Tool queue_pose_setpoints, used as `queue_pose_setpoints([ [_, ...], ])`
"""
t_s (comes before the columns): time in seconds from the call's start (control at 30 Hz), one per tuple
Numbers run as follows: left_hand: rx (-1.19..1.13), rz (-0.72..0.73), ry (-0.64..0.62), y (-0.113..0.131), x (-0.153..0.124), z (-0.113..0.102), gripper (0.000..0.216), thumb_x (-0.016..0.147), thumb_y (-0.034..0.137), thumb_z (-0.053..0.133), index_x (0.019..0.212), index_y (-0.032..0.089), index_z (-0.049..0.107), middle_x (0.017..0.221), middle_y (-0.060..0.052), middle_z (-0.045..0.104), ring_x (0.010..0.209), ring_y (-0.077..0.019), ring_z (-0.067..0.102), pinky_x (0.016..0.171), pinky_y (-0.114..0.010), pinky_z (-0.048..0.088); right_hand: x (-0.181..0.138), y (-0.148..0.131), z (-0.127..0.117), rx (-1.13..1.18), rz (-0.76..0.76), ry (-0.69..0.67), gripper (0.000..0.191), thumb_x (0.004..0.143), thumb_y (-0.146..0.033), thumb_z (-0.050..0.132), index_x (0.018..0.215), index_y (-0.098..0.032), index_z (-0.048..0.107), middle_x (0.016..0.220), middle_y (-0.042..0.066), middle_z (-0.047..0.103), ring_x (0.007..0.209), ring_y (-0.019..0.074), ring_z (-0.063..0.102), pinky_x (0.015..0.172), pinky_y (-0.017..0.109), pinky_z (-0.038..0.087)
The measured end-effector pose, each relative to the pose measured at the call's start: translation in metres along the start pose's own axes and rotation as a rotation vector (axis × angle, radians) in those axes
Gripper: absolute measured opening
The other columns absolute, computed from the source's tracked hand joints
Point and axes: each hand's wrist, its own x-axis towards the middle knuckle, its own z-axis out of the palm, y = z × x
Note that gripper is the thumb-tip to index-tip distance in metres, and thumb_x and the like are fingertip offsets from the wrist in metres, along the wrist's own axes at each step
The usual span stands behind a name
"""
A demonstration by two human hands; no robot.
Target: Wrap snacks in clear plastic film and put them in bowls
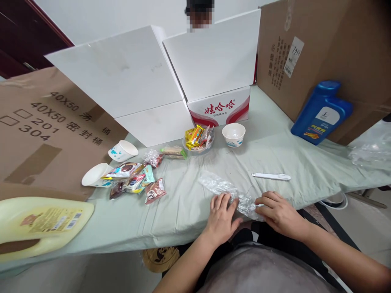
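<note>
A strip of clear bubble wrap lies slantwise at the table's front edge, its near part crumpled. My left hand grips the wrap's near side, fingers bent over it and thumb toward the edge. Around the wrap's right end, the fingers of my right hand are curled, partly hiding it. Just beyond my right hand rests a slim white tool with a small metal tip; its exact kind is unclear.
Wrapped snacks lie at left beside two tipped paper bowls. Behind are a snack-filled clear bowl, an upright paper bowl and a white carton. A blue bottle stands right; a yellow jug lies left.
</note>
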Motion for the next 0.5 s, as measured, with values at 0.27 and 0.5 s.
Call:
queue_pose_setpoints([
  [0.27,-0.384,0.164,-0.048,-0.021,-0.003,-0.006,0.059,0.087,0.030,0.058,0.142,0.026,0.037,0.132,-0.012,0.052,0.132,-0.0318,0.039,0.109,-0.056,0.033,0.057,-0.011,-0.040,0.556,-0.044,-0.057,0.017,0.091,-0.017,0.049,0.098,-0.021,0.065,0.089,0.003,0.069,0.086,0.0145,0.063,0.080,0.028,0.049],
  [0.5,-0.602,-0.067,-0.017,-0.028,-0.010,0.004,0.086,0.085,0.019,0.059,0.151,0.024,0.004,0.139,-0.018,0.047,0.126,-0.0280,0.051,0.105,-0.052,0.042,0.159,0.030,0.022,0.386,0.248,-0.011,0.027,0.085,-0.015,0.057,0.112,-0.018,0.060,0.085,0.001,0.070,0.078,0.0129,0.064,0.073,0.024,0.047],
])
